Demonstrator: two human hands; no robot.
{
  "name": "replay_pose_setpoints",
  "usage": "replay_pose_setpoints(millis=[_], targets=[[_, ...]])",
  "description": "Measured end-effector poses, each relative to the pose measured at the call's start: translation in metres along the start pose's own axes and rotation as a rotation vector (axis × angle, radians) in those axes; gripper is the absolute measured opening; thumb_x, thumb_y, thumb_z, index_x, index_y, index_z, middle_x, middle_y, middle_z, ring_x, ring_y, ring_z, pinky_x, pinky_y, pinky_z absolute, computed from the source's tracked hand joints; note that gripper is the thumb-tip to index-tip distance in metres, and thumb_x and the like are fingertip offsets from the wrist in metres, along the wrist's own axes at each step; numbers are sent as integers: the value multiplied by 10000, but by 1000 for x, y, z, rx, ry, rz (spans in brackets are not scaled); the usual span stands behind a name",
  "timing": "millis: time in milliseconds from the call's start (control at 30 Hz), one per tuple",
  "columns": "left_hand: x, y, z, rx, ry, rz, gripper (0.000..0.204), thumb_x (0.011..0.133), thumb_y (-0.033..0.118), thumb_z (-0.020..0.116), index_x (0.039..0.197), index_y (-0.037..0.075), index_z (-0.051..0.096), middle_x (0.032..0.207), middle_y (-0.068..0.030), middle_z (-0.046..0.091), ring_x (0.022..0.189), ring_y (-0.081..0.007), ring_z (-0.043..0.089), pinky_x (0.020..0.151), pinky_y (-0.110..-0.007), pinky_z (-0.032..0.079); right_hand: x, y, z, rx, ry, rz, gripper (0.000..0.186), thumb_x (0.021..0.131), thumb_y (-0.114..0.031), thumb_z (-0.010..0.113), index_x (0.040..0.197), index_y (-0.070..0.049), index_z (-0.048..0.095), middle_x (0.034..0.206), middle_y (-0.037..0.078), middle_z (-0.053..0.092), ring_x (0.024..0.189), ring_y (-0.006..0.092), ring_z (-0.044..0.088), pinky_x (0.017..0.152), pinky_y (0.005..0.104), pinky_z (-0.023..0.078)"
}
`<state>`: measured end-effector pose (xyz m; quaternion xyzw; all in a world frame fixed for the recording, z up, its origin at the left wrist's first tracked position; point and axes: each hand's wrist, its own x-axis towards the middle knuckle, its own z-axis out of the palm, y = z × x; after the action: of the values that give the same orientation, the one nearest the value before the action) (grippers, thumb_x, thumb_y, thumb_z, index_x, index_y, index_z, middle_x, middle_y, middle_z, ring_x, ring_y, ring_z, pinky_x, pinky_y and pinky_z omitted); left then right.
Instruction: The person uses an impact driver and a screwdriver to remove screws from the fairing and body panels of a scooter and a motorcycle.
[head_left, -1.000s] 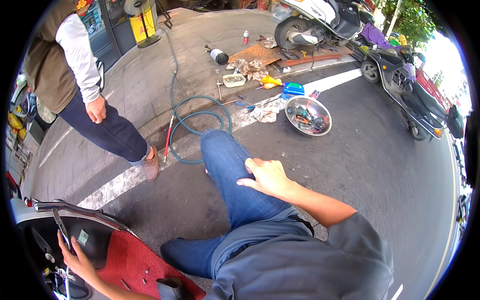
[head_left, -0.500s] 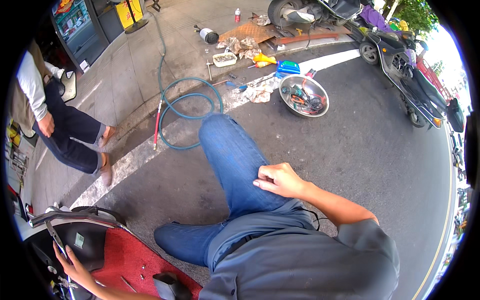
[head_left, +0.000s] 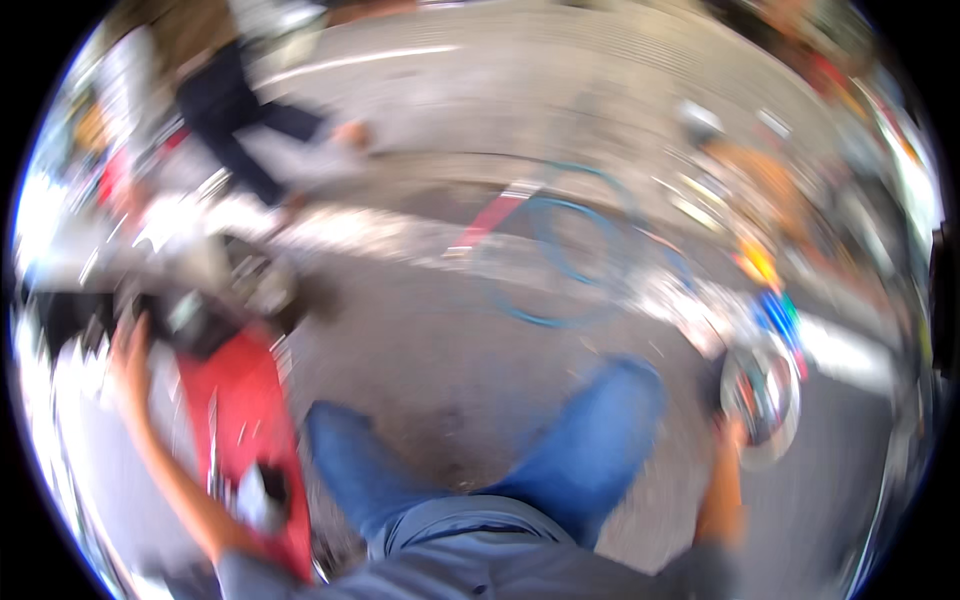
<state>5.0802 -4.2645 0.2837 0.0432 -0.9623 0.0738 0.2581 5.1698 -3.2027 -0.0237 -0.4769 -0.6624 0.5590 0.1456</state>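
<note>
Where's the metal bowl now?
The metal bowl is on the head view's right side, beside the right hand and pictured just below the blue bottle; blur hides whether hand and bowl touch.

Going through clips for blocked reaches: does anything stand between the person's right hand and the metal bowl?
Nothing visible does. The right hand is at the lower-left edge of the metal bowl, with no object seen between them. Blur hides whether they touch, and a dark patch just beyond the hand cannot be identified.
</note>
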Motion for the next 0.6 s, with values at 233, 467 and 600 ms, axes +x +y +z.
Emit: replay_pose_setpoints(millis=[233, 467, 600], targets=[[79, 175, -33, -109, 201, -611, 482, 848, 436, 707, 1132, 47, 678, 959, -183, 707, 935, -291, 684, 838, -384, 505, 193, -1, 85, -185, -71, 77, 262, 880, -307, 688, 976, -86, 585, 801, 51, 587, 681, 167, 573, 563, 319, 462], [46, 159, -36, -104, 228, -722, 371, 823, 413, 695, 914, 53, 674, 736, -153, 652, 708, -291, 644, 683, -410, 474, 254, -15, 132, -201, -170, 137, 303, 820, -314, 729, 972, -90, 593, 834, 62, 601, 730, 190, 586, 610, 336, 480], [52, 151, -28, -182, 242, -743, 395, 820, 411, 696, 908, 27, 670, 736, -140, 656, 721, -270, 648, 687, -409, 471, 266, -17, 129, -136, -148, 160, 330, 785, -318, 753, 969, -93, 597, 853, 68, 610, 757, 203, 593, 636, 346, 490]])
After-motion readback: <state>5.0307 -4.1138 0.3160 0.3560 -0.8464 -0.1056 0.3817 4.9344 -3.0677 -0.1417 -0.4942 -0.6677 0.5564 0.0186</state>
